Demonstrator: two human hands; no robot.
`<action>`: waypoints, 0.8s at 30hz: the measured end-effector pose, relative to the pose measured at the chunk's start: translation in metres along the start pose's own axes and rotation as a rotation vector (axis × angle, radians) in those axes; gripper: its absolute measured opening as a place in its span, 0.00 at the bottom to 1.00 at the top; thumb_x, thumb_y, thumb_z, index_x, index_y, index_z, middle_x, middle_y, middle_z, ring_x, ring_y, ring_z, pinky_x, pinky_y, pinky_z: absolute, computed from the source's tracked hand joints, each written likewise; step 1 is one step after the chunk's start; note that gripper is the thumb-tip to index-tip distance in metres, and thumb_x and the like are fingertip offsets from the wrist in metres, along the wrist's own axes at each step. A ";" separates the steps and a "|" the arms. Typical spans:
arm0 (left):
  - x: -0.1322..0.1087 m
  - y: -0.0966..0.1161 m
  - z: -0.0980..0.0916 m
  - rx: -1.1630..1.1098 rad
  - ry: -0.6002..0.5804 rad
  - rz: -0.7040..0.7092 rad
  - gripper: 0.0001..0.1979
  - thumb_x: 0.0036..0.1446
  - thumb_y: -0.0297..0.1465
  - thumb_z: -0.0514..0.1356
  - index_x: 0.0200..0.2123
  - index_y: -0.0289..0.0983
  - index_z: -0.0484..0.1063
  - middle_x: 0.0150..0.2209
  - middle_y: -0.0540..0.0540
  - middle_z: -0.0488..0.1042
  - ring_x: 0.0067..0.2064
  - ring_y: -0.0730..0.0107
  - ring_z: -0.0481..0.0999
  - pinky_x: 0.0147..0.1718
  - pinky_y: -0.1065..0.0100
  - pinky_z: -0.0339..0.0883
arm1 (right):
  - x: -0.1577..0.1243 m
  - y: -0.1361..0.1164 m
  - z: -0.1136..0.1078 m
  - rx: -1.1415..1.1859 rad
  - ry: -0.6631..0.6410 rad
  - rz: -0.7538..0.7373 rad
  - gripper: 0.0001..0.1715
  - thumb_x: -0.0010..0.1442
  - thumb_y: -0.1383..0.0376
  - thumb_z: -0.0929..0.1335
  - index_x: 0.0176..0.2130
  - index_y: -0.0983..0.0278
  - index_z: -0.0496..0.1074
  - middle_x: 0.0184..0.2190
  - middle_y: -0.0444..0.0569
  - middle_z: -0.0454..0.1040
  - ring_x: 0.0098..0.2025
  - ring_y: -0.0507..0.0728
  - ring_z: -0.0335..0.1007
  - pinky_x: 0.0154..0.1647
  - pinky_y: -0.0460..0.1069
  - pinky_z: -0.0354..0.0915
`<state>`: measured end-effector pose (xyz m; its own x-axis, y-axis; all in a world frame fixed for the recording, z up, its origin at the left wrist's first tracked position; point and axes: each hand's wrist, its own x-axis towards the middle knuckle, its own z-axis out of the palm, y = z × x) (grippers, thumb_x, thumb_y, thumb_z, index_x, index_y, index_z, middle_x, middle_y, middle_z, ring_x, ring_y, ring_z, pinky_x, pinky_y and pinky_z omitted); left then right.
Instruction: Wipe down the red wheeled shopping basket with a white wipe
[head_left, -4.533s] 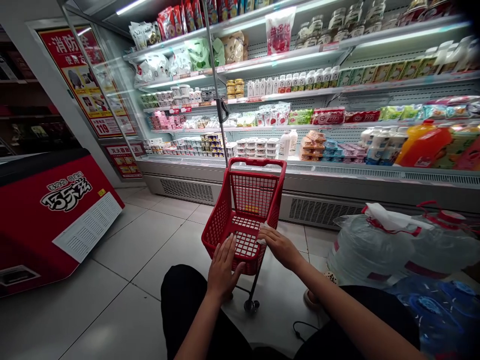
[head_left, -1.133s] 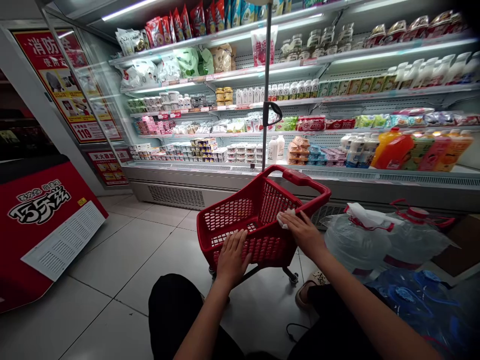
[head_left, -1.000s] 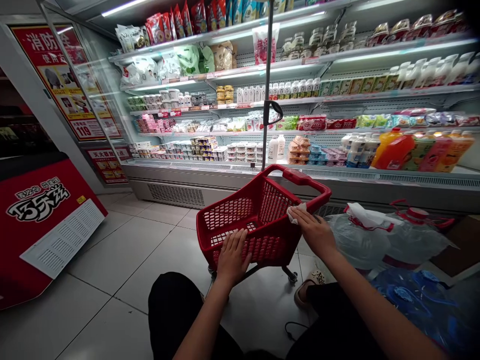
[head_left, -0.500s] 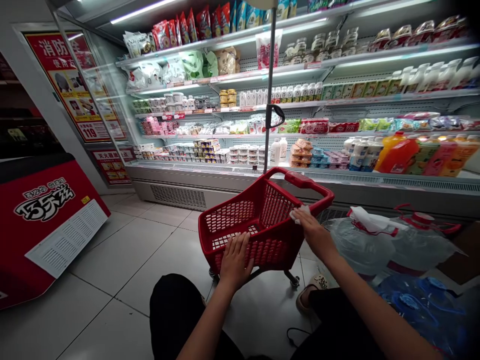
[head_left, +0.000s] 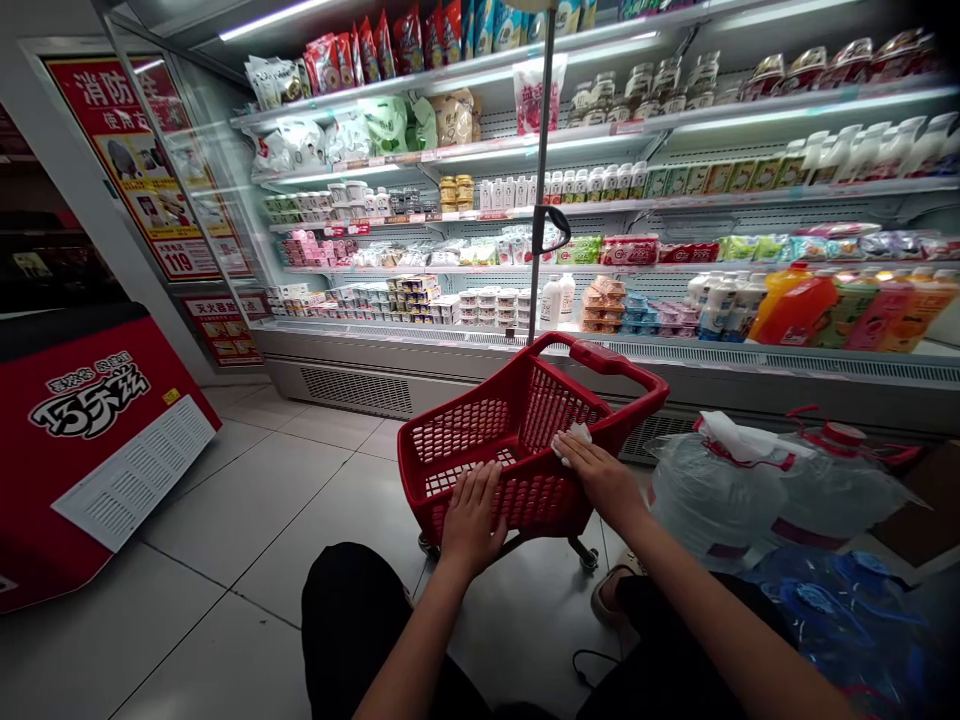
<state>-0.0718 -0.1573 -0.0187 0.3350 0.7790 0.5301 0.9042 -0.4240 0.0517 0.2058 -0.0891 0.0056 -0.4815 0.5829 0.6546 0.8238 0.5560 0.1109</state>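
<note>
The red plastic shopping cart stands in front of me, its basket showing a lattice of holes and a bare bottom. My left hand lies over the near rim, fingers stretched out and thumb apart against the outer side. Farther right along the same rim, my right hand presses a white wipe down, its fingers closed over it. Only a bit of the wipe shows past the fingertips; whether it is cloth or paper I cannot tell. The cart's handle rises beyond my right hand.
A lit refrigerated shelf case with dairy and drinks runs behind the cart. Large water jugs and blue-capped bottles stand at right. A red freezer is at left. A dark pole rises behind the cart.
My right hand has slid left and slightly down along the cart's near rim, taking the white wipe with it. My left hand and the cart stay in place.
</note>
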 end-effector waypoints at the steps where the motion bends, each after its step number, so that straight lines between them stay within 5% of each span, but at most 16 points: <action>1: 0.000 -0.001 0.000 0.002 -0.004 0.005 0.44 0.61 0.30 0.57 0.76 0.39 0.41 0.74 0.44 0.55 0.75 0.56 0.53 0.73 0.51 0.46 | -0.001 0.007 -0.002 0.003 -0.001 0.003 0.35 0.67 0.77 0.57 0.69 0.63 0.65 0.68 0.50 0.67 0.69 0.59 0.64 0.68 0.58 0.65; 7: 0.003 0.006 0.003 -0.018 -0.011 0.004 0.45 0.59 0.29 0.57 0.76 0.39 0.41 0.75 0.45 0.52 0.75 0.56 0.53 0.73 0.51 0.48 | -0.006 0.040 -0.006 0.001 0.052 0.150 0.36 0.68 0.74 0.56 0.71 0.61 0.61 0.69 0.49 0.66 0.70 0.60 0.61 0.68 0.60 0.65; 13: 0.007 0.019 0.008 -0.009 -0.018 -0.008 0.46 0.58 0.29 0.57 0.76 0.39 0.40 0.76 0.45 0.49 0.74 0.55 0.54 0.71 0.50 0.51 | 0.000 -0.028 0.025 0.079 -0.008 0.073 0.39 0.64 0.78 0.58 0.70 0.62 0.62 0.68 0.52 0.67 0.70 0.59 0.62 0.68 0.56 0.66; 16: 0.006 0.018 0.009 0.010 -0.023 0.020 0.45 0.58 0.28 0.56 0.76 0.39 0.41 0.76 0.45 0.49 0.74 0.56 0.54 0.72 0.52 0.51 | 0.001 -0.041 0.029 0.154 -0.038 0.014 0.40 0.62 0.78 0.59 0.71 0.62 0.61 0.69 0.51 0.66 0.71 0.58 0.60 0.69 0.55 0.64; 20: 0.005 0.015 0.008 0.005 -0.023 0.050 0.45 0.60 0.27 0.55 0.76 0.38 0.40 0.76 0.46 0.49 0.75 0.58 0.53 0.72 0.53 0.50 | -0.005 -0.009 0.019 0.290 -0.094 0.066 0.43 0.62 0.79 0.58 0.71 0.53 0.60 0.70 0.42 0.64 0.72 0.54 0.58 0.69 0.54 0.64; 24: 0.006 0.018 0.009 -0.014 -0.021 0.045 0.45 0.59 0.27 0.56 0.76 0.38 0.40 0.76 0.46 0.49 0.75 0.58 0.52 0.72 0.53 0.48 | -0.010 0.016 0.019 0.438 -0.004 0.185 0.44 0.62 0.79 0.56 0.70 0.52 0.62 0.70 0.43 0.65 0.74 0.54 0.54 0.74 0.59 0.56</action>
<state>-0.0510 -0.1566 -0.0221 0.3811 0.7684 0.5142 0.8843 -0.4652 0.0399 0.2185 -0.0751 -0.0134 -0.3401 0.6973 0.6309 0.6926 0.6396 -0.3335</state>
